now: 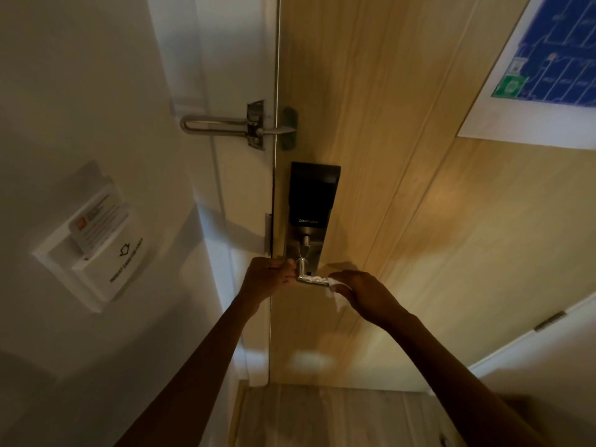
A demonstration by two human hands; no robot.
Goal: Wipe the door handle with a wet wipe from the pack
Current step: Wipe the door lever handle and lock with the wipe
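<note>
A silver lever door handle (304, 279) sticks out below a black smart lock plate (311, 201) on a light wooden door (419, 221). My right hand (358, 293) is shut on a white wet wipe (337, 293), which is pressed over the outer end of the lever. At the lever's inner end, by its pivot, my left hand (267, 277) has its fingers closed against the metal. The wipe pack is not in view.
A metal swing-bar latch (225, 124) bridges the white frame and the door above the lock. A key-card holder (93, 240) is mounted on the white wall at left. A blue evacuation plan (548, 59) hangs on the door at upper right. Wooden floor lies below.
</note>
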